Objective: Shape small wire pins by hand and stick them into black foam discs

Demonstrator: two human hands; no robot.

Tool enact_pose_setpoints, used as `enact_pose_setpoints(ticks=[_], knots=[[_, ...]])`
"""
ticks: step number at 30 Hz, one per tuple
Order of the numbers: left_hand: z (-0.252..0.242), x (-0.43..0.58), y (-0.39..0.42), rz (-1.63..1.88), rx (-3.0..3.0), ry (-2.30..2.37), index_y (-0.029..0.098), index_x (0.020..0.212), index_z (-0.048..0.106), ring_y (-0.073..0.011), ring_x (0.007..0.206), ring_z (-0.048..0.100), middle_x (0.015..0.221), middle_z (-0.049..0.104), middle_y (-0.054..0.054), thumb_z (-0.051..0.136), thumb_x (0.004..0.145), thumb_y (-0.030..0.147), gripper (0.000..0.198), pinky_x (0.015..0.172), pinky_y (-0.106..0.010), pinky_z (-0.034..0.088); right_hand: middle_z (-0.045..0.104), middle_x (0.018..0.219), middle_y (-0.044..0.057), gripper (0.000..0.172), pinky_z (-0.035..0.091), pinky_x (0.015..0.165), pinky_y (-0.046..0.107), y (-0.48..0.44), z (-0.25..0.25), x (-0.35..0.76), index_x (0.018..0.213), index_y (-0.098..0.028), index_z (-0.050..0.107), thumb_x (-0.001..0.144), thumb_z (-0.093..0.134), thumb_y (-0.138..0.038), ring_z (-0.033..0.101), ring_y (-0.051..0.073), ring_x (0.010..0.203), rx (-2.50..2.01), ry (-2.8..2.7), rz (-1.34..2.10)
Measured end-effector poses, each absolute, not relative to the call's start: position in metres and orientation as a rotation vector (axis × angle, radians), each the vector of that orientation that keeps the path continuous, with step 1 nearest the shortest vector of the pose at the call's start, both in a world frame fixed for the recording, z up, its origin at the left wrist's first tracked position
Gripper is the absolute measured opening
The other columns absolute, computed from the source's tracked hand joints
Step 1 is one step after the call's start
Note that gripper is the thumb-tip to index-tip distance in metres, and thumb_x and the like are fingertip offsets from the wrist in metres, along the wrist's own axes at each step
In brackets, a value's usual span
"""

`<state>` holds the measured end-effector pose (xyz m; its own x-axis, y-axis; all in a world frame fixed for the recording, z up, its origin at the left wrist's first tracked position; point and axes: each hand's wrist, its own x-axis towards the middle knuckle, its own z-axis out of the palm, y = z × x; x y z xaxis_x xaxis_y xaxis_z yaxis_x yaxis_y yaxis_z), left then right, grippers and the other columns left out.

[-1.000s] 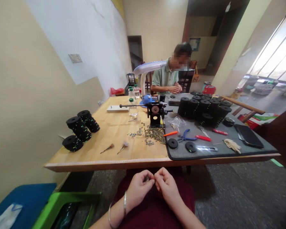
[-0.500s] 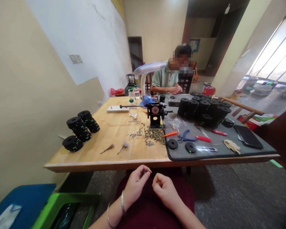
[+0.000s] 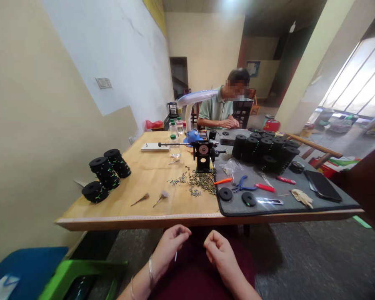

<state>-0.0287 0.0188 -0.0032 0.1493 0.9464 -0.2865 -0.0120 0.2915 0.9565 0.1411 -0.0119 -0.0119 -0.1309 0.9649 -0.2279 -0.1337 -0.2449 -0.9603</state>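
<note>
Above my lap, just in front of the table edge, my left hand (image 3: pixel 170 246) is closed in a pinch. A thin white stick-like piece (image 3: pixel 175 256) pokes out below it; its kind is too small to tell. My right hand (image 3: pixel 219 250) is a short way to the right, its thumb and fingers pressed together. Whatever it may hold is hidden. On the table beyond are two small brush-like pieces (image 3: pixel 140 199) and a pile of small dark-and-yellow parts (image 3: pixel 203 182). Behind the pile stands a black hand-cranked device (image 3: pixel 203 156).
Black foam spools (image 3: pixel 101 173) stand at the left, with several more spools (image 3: pixel 265 148) on the grey mat (image 3: pixel 237 208). Pliers (image 3: pixel 243 184), a box cutter (image 3: pixel 269 201) and a phone-like black slab (image 3: pixel 323 186) lie there. A person (image 3: pixel 217 112) sits opposite, beyond a lamp (image 3: pixel 193 98).
My hands have moved apart, the left one a little to the left. The thin white piece under my left hand has come into view. My view has tilted slightly upward.
</note>
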Motion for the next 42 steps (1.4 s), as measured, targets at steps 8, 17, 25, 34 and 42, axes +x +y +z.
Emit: enact_pose_setpoints(ticks=[8,17,25,34,42], knots=[[0.011,-0.01,0.012,0.811,1.029,1.06,0.011,0.077,0.063,-0.005,0.046,0.027,0.054,0.042,0.005,0.069,0.066,0.042,0.033,0.045,-0.02,0.018,0.038,0.044,-0.008,0.038,0.021,0.04,0.014,-0.013,-0.013,0.138,0.066,-0.016,0.039,0.073,0.058,-0.049,0.03,0.002,0.039,-1.188,-1.099,1.525],[0.02,-0.009,0.019,0.862,1.403,1.206,0.013,0.063,0.059,-0.0128,0.058,0.049,0.06,0.06,-0.003,0.062,0.072,0.036,0.025,0.058,-0.023,0.037,0.063,0.084,0.008,0.04,0.045,0.055,0.017,-0.006,-0.01,0.146,0.092,-0.013,0.053,0.078,0.057,-0.049,0.058,0.012,0.073,-1.136,-1.226,1.54],[0.033,-0.004,0.023,0.744,1.843,1.291,0.013,0.066,0.061,-0.0161,0.062,0.055,0.063,0.064,-0.005,0.054,0.078,0.031,0.022,0.059,-0.024,0.038,0.05,0.053,-0.003,0.04,0.031,0.046,0.014,0.001,0.005,0.142,0.088,-0.009,0.052,0.078,0.057,-0.047,0.041,0.004,0.045,-1.064,-1.275,1.504],[0.051,-0.017,0.083,0.499,2.28,1.535,0.016,0.076,0.062,-0.0183,0.069,0.057,0.073,0.065,-0.006,0.047,0.083,0.03,0.022,0.063,-0.027,0.036,0.035,0.04,-0.009,0.05,0.017,0.039,0.014,-0.001,-0.017,0.15,0.066,-0.017,0.037,0.066,0.06,-0.062,0.028,0.001,0.036,-1.134,-1.048,1.483],[0.058,0.001,0.124,0.521,2.397,1.675,0.018,0.085,0.063,-0.0238,0.096,0.052,0.093,0.064,-0.009,0.057,0.076,0.035,0.02,0.085,-0.033,0.035,0.037,0.037,-0.01,0.063,0.012,0.035,0.013,0.001,-0.02,0.16,0.067,-0.018,0.034,0.055,0.061,-0.074,0.021,0.0,0.031,-1.147,-0.877,1.544]])
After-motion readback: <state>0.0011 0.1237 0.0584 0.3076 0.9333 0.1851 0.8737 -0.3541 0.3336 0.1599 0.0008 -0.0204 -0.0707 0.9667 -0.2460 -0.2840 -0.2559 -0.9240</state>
